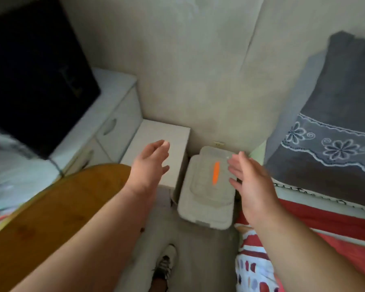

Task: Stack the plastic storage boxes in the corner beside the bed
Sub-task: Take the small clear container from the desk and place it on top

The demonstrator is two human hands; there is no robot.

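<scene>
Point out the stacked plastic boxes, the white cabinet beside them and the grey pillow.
stacked plastic boxes (207,209), head view, bottom lid
white cabinet (156,140), head view, top face
grey pillow (333,91), head view, middle

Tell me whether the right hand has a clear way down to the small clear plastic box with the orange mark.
Probably yes. The right hand hovers open just beside the small clear plastic box, which sits on the larger white lidded box; nothing lies between them, though the bed crowds that side.
</scene>
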